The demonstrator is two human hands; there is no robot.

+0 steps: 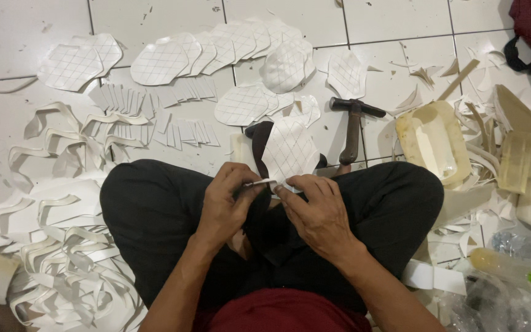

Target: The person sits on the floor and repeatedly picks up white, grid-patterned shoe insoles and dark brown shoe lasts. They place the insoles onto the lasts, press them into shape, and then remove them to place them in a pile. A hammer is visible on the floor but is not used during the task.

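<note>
I sit cross-legged in black trousers on a white tiled floor. My left hand (228, 200) and my right hand (318, 212) meet over my lap. Together they pinch the lower edge of a white quilted, shield-shaped piece (290, 150) that stands upright above my fingers. A narrow white strip (259, 182) lies along that edge between my left thumb and my right fingertips. Behind the piece a dark block (259, 138) rests on the floor, partly hidden.
A hammer (353, 126) lies just beyond my right knee. Rows of white quilted pieces (216, 46) and small strips (155, 117) cover the floor ahead. White cut-out scraps (62, 246) pile at left. A yellowish tub (434, 141), offcuts and plastic bottles (517, 264) crowd the right.
</note>
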